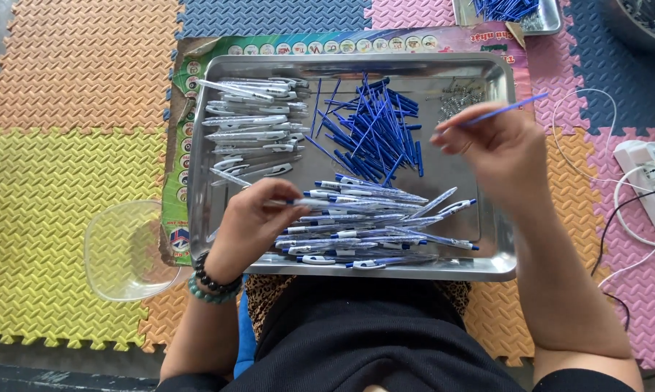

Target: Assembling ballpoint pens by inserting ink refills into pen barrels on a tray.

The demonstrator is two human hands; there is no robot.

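Note:
A steel tray [204, 156] lies in front of me on a foam mat floor. It holds clear pen barrels [251, 120] at the left, blue refills [375, 131] in the middle, small springs [460, 98] at the far right, and assembled pens [371, 225] along the near side. My left hand [247, 225] grips a clear pen barrel [287, 202] over the tray's near left part. My right hand [498, 145] hovers over the tray's right side, pinching a thin blue refill [505, 110] that points up to the right.
A clear plastic bowl [124, 250] sits left of the tray. A second tray of blue refills [509, 14] lies at the top. A white power strip [651, 185] with white and black cables lies at the right. A dark bowl [643, 22] is at the top right corner.

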